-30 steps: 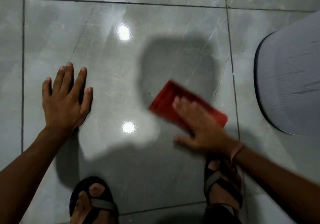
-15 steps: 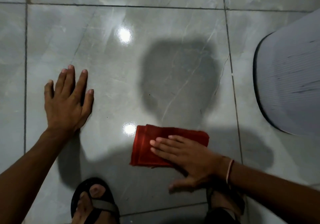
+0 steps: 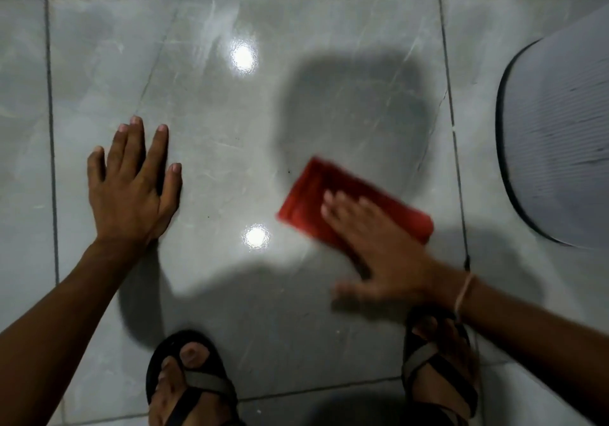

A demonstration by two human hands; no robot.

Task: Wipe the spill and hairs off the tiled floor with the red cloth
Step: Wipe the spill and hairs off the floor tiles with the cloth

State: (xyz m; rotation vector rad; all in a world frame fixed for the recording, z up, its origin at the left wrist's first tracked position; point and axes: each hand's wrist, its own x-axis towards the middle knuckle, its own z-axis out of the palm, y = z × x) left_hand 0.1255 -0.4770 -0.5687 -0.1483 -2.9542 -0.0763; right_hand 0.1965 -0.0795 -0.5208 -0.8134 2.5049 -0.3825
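A folded red cloth [image 3: 309, 195] lies flat on the grey tiled floor [image 3: 211, 168], right of the middle, blurred by motion. My right hand [image 3: 379, 251] presses down on it with flat, spread fingers, covering its near half. My left hand [image 3: 131, 185] rests palm down on the tile to the left, fingers apart, holding nothing. A few tiny dark specks [image 3: 289, 172] lie on the tile just left of the cloth. A dull patch of floor beyond the cloth may be wet or only shadow; I cannot tell which.
My two sandalled feet stand at the bottom edge, the left foot [image 3: 191, 383] and the right foot [image 3: 438, 369]. A pale ribbed rounded object [image 3: 560, 135] with a dark rim sits on the floor at the right. Two bright lamp reflections glare on the tile.
My right hand has slid the cloth away from me and to the right, and turned it diagonal. My left hand has stayed in place.
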